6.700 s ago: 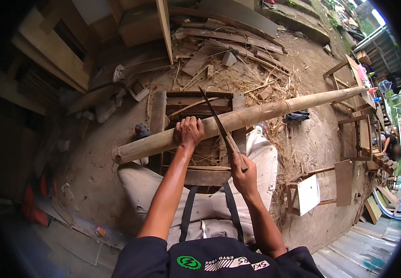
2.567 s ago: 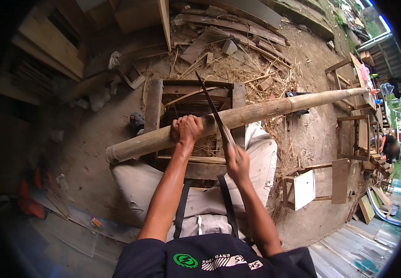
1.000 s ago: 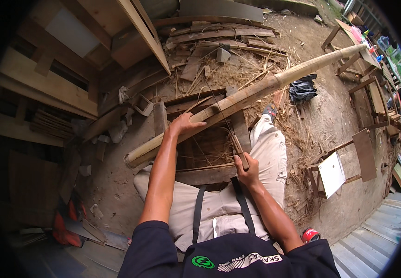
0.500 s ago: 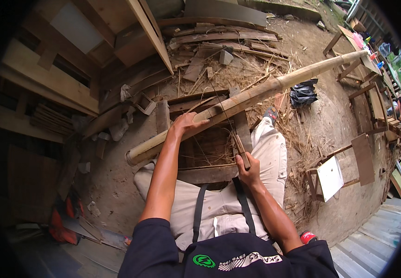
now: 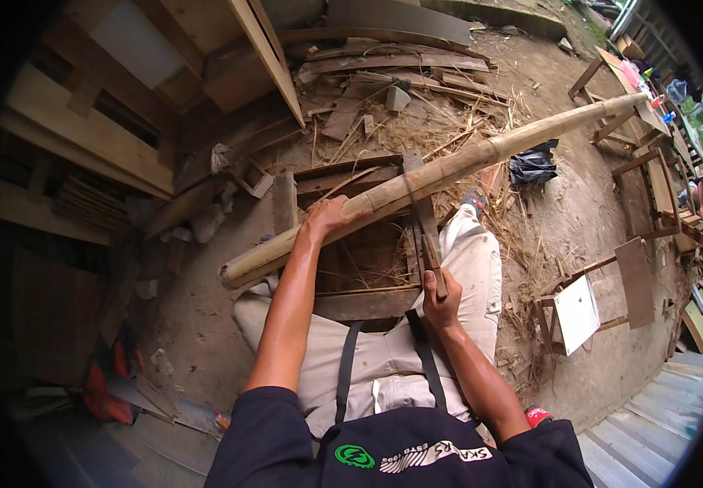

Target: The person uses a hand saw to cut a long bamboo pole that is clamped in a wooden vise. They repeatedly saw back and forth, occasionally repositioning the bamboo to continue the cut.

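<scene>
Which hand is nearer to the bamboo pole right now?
Left. The left hand lies on the bamboo pole, towards its left end; the right hand is apart from it, closer to the body, gripping a wooden handle.

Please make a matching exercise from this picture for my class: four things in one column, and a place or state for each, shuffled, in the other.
Things
1. Left hand
2. Right hand
3. Pole
4. Bag

Places and states
A. Slanting across the wooden frame
B. Black and crumpled, on the ground
C. Laid on the pole
D. Gripping a wooden handle

Right pairs: 1-C, 2-D, 3-A, 4-B
</scene>
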A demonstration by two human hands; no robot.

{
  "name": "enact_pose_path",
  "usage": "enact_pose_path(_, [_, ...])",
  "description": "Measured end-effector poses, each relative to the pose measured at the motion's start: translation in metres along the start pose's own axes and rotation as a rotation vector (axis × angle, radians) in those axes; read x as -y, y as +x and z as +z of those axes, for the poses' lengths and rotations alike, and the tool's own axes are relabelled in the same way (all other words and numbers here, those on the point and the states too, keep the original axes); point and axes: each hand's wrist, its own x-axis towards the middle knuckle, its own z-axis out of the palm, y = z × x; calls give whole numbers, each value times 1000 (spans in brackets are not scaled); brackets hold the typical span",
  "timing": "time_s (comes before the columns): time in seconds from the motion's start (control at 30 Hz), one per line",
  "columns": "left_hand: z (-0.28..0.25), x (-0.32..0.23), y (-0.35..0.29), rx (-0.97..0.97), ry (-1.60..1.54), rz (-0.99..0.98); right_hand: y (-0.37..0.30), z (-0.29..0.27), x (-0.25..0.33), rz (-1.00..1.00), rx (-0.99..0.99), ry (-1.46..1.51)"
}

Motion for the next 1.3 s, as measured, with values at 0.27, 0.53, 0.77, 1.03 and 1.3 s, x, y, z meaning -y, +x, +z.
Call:
enact_pose_path(0.27, [-4,-2,0,-66,-53,-85,-24,13,22,185,2,-106])
enact_pose_path(0.53, [-2,6,10,-62,19,-154,-41,58,-7,101,310,-301])
enact_pose_path(0.77, [1,11,6,-116,-70,-34,-52,74,-12,20,634,-440])
enact_pose_path(1.03, [0,13,4,-41,-48,11,-55,67,18,42,785,-663])
enact_pose_path(1.3, [11,2,-18,-171,-7,35,97,48,8,-558,438,-643])
